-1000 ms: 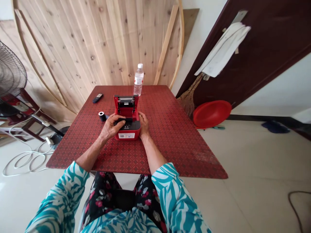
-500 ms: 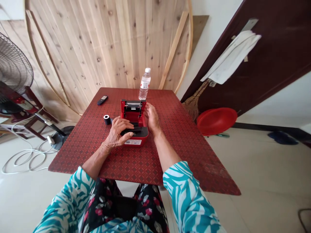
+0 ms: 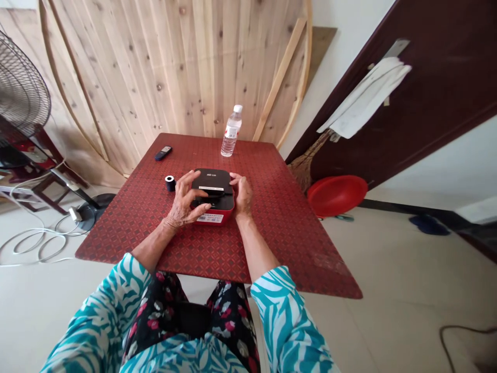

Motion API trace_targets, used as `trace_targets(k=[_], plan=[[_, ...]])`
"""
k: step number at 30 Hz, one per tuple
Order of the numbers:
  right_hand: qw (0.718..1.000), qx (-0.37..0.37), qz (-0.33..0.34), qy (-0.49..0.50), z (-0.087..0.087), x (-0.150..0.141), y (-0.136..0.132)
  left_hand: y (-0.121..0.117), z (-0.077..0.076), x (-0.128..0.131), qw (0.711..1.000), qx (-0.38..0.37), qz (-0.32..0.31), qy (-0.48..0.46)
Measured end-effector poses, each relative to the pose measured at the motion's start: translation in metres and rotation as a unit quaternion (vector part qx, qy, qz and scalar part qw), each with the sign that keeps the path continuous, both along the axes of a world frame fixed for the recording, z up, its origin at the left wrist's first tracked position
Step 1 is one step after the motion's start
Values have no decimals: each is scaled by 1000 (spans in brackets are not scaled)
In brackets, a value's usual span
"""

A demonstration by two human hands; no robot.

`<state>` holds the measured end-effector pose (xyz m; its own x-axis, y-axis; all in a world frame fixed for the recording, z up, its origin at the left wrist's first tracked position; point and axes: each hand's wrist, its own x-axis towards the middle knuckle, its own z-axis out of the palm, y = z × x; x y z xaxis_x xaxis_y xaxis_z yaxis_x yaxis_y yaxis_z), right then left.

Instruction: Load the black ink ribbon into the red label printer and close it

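Note:
A small red and black printer (image 3: pixel 213 178) stands on the table in front of me, its black lid lowered over the red body. My left hand (image 3: pixel 182 203) rests along the printer's left side, fingers spread over the front part of the top. My right hand (image 3: pixel 243 195) is at the right side, its fingers slightly bent against the lid's edge. Both hands look open, touching the printer without a closed grip. Just left of my left hand stands a small dark roll with a white end (image 3: pixel 170 183).
The red patterned table (image 3: pixel 295 228) holds a water bottle (image 3: pixel 231 132) behind the printer and a dark handheld device (image 3: pixel 163 153) at the back left. A fan (image 3: pixel 23 88) and loose cable (image 3: pixel 42 241) are on the left. A red basin (image 3: pixel 337 194) lies right of the table.
The printer's lid, raised before, is now down on the body. My right hand has moved from behind the raised lid's edge to the right side. My left hand stays at the left.

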<state>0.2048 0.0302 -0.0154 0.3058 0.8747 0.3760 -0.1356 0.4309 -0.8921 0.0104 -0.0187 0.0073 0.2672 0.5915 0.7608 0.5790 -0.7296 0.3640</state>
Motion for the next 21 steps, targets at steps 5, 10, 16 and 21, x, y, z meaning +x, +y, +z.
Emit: trace_targets(k=[5,10,16,21], plan=[[999,-9,-41,-26,0,-7,-10,3,-4,-7,997,-73,-2,-1],[999,-7,-44,-28,-8,-8,-11,5,-11,-8,996,-83,25,14],[999,-17,-39,-17,-12,-9,-14,0,-17,-3,998,-60,22,-18],[983,-126,-37,131,-23,-9,-6,0,-21,-5,986,-67,25,-149]])
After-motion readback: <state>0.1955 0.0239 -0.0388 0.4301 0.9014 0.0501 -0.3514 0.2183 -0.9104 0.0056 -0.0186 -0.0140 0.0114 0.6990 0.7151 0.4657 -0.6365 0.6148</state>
